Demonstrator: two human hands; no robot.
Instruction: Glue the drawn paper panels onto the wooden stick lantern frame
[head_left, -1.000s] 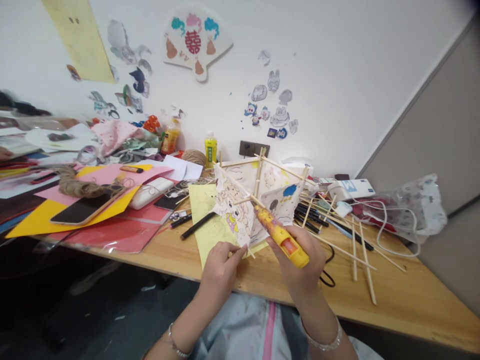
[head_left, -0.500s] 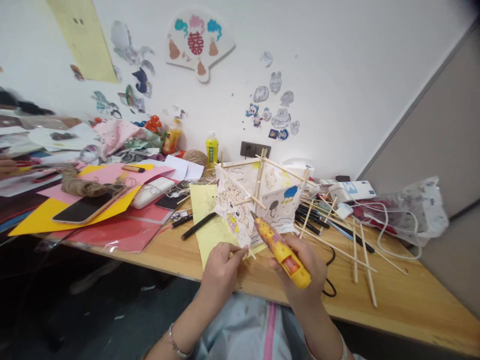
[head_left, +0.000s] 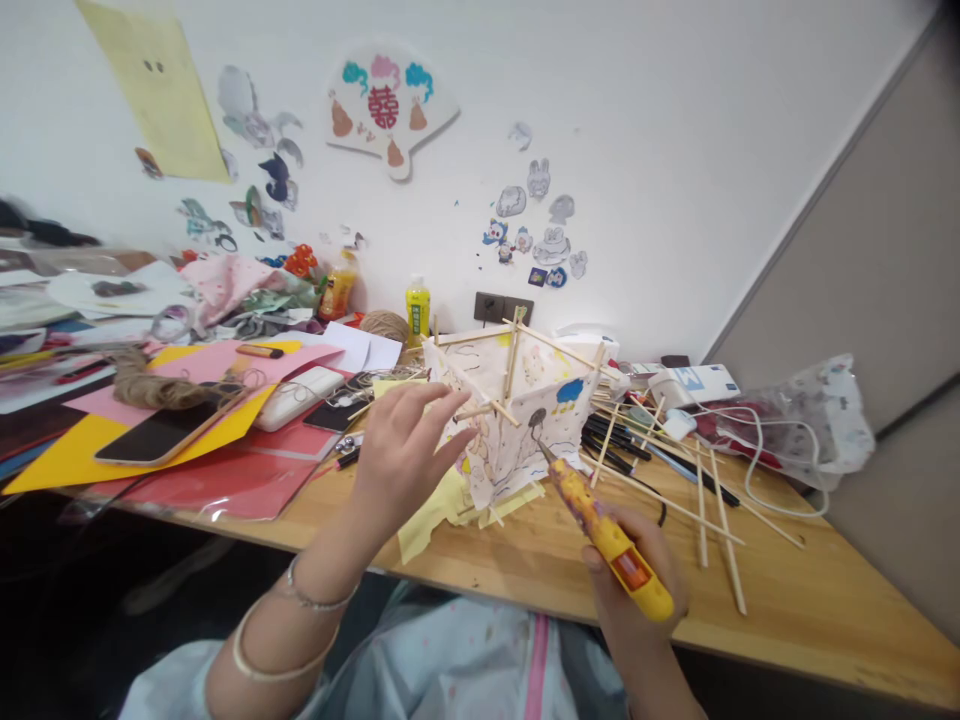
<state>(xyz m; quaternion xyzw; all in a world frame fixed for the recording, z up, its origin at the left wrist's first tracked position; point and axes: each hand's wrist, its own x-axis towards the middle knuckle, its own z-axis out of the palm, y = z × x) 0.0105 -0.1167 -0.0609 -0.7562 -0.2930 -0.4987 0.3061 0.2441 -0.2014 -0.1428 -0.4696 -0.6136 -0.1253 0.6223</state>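
My right hand (head_left: 637,560) is closed around a yellow hot glue gun (head_left: 607,535), its metal tip pointing up and left. The tip is near the lower front of a lantern-like frame (head_left: 540,410) of thin wooden sticks and white paper with coloured drawings. My left hand (head_left: 405,450) is raised at the frame's left side, fingers stretched out and thumb apart. Its fingertips overlap the paper and a stick end; I cannot tell whether they touch. Under the frame lies a yellow sheet (head_left: 431,515), partly hidden by my left hand.
Loose wooden sticks (head_left: 720,530) and black pens (head_left: 611,440) lie to the right, near a white cable (head_left: 757,460). On the left are a phone (head_left: 157,435), twine (head_left: 154,385) and coloured papers (head_left: 45,465). Bottles (head_left: 418,310) stand by the wall.
My left hand has lifted from the frame's lower corner, moving up and left, and its fingers have spread. The glue gun has moved right and down, away from the frame's left panel.
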